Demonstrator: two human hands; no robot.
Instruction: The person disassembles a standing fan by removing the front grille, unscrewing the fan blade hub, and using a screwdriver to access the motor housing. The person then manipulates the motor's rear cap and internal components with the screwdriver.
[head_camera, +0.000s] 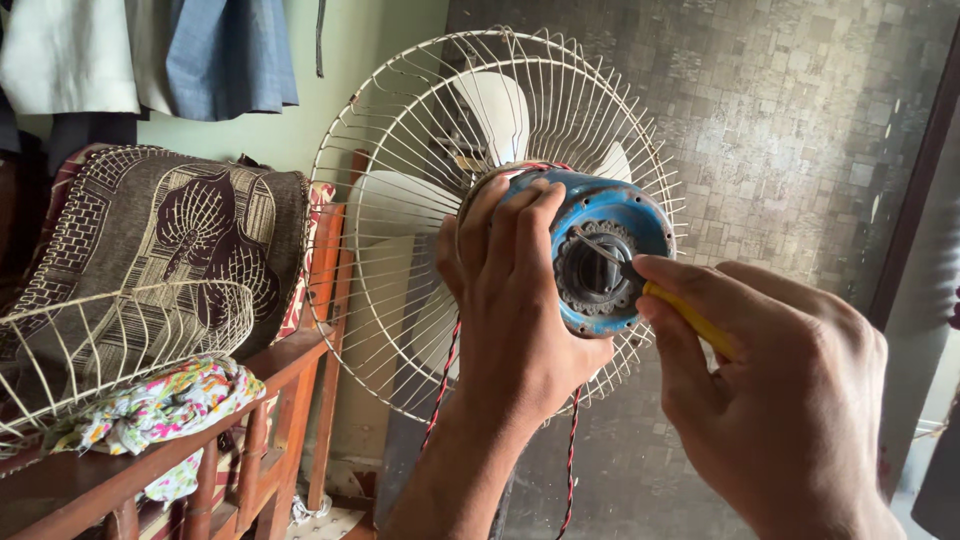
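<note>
My left hand (515, 300) is wrapped around the blue motor (598, 262) at centre frame, fingers over its top edge, gripping it firmly. My right hand (775, 385), lower right, pinches a yellow screwdriver (690, 320), its tip set into the motor's open face. Behind the motor sit the wire guard (400, 150) and pale blades (495, 110). Red and black wires (572, 460) dangle below my wrist. A second guard (110, 340) rests at left on a wooden bench (280, 400).
</note>
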